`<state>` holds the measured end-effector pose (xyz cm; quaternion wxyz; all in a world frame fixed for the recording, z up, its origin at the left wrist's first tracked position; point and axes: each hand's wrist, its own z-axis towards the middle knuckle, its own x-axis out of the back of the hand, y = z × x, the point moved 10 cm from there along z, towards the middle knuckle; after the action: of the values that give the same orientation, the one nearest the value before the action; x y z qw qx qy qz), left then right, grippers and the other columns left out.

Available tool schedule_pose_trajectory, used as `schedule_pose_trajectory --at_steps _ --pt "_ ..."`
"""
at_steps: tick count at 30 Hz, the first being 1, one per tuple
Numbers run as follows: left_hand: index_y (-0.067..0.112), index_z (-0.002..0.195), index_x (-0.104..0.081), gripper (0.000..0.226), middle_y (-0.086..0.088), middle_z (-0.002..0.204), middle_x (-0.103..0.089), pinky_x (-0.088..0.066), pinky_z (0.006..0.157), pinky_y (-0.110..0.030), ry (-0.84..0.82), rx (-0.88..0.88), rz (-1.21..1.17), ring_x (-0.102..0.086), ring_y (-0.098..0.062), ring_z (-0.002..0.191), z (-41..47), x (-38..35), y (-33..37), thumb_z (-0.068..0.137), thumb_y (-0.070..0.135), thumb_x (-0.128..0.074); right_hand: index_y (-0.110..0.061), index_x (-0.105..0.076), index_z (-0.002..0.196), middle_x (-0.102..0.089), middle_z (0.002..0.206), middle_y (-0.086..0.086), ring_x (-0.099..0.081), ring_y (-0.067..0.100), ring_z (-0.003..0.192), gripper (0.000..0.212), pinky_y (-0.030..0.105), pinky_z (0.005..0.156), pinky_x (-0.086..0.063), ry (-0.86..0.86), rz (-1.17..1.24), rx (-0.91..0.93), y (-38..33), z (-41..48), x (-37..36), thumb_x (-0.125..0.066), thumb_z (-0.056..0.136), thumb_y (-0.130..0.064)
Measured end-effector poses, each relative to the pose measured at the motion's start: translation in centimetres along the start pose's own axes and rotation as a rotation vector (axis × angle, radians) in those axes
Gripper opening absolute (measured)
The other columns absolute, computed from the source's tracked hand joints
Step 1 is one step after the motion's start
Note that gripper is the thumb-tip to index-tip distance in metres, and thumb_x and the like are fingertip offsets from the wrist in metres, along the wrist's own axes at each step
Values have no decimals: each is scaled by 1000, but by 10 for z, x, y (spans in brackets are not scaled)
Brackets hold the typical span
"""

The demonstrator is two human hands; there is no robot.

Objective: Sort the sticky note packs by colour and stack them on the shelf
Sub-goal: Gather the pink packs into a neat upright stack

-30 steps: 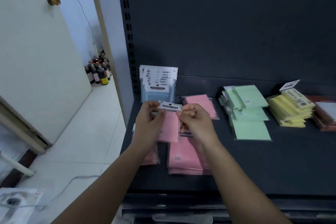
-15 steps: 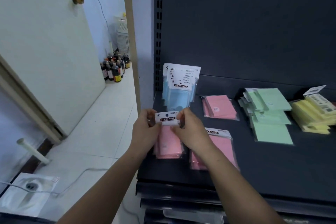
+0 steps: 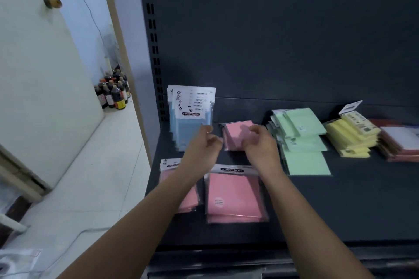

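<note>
The small pink pack (image 3: 235,130) lies flat at the back of the shelf (image 3: 340,199), between the upright blue packs (image 3: 190,120) and the green packs (image 3: 303,140). We see the left hand (image 3: 203,145) and right hand (image 3: 258,146) just over it, fingers loosely curled, gripping nothing (blur hides any contact). A larger pink pack (image 3: 234,195) lies nearer the front.

Pale blue packs (image 3: 190,124) first, with white headers printed in black. Pink packs (image 3: 233,195) next, each with a white header and a black label band. Then mint green packs (image 3: 303,140), pale yellow packs (image 3: 349,138) and a reddish-brown stack (image 3: 399,145) topped with white, all on a charcoal-dark shelf (image 3: 340,206).
</note>
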<state>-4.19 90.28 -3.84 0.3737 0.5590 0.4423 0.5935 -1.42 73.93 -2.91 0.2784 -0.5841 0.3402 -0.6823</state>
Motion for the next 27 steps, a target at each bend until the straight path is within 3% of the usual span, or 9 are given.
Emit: schedule_pose_trajectory --at_steps 4,7,9,12,15,17,21,24,27 --pt "19 135 -40 45 4 127 -56 -35 90 -25 -178 137 -95 -51 -11 108 13 -51 -4 91 12 -49 -9 -46 132 -57 128 12 -54 26 116 49 27 94 -41 -64 33 -53 21 7 2 -56 85 -8" --pt "23 136 -42 50 2 128 -58 -38 101 -30 -197 174 -168 -53 -15 114 19 -66 -3 89 7 -48 -10 -51 129 -61 122 8 -56 20 110 44 19 85 -39 -40 104 -27 25 10 10 -53 86 -5" --pt "20 131 -47 46 3 119 -61 -42 91 -27 -154 178 -213 -56 -13 107 21 -68 -1 87 7 -50 -11 -57 122 -64 114 5 -59 17 101 36 17 80 -41 -4 140 -4 27 12 18 -56 86 -7" --pt "11 112 -59 27 1 98 -62 -39 67 -19 57 187 -303 -56 -10 84 22 -56 -2 86 10 -56 -18 -62 94 -66 93 1 -60 14 86 14 16 76 -46 81 393 -71 39 11 31 -61 85 -7" --pt "10 95 -59 9 -4 90 -61 -44 70 -24 212 286 -501 -55 -16 80 16 -51 -13 86 11 -62 -19 -59 77 -62 80 1 -57 16 79 14 25 72 -46 94 675 -235 59 10 33 -62 85 -7" --pt "12 88 -54 9 -6 87 -60 -47 61 -28 202 310 -527 -56 -19 76 12 -55 -13 86 9 -62 -15 -57 79 -60 82 5 -55 17 77 11 26 68 -45 59 760 -295 67 8 33 -66 84 -11" --pt "19 95 -45 28 -1 92 -61 -49 45 -24 69 217 -482 -62 -11 67 2 -69 2 84 -2 -59 -19 -49 92 -59 81 4 -57 15 70 23 21 56 -47 18 717 -219 74 1 50 -67 84 -8" --pt "23 100 -49 29 4 90 -63 -53 53 -29 -37 -15 -139 -60 -6 64 -6 -81 26 84 2 -61 -18 -51 94 -59 75 -1 -58 7 59 23 17 47 -45 -33 608 -138 76 -5 70 -66 84 -5" --pt "24 97 -59 20 9 91 -60 -44 61 -13 -169 -187 137 -55 -3 69 -21 -108 38 83 12 -66 -18 -53 93 -60 79 1 -59 1 56 19 15 47 -45 -101 450 -84 89 -18 86 -66 84 -6"
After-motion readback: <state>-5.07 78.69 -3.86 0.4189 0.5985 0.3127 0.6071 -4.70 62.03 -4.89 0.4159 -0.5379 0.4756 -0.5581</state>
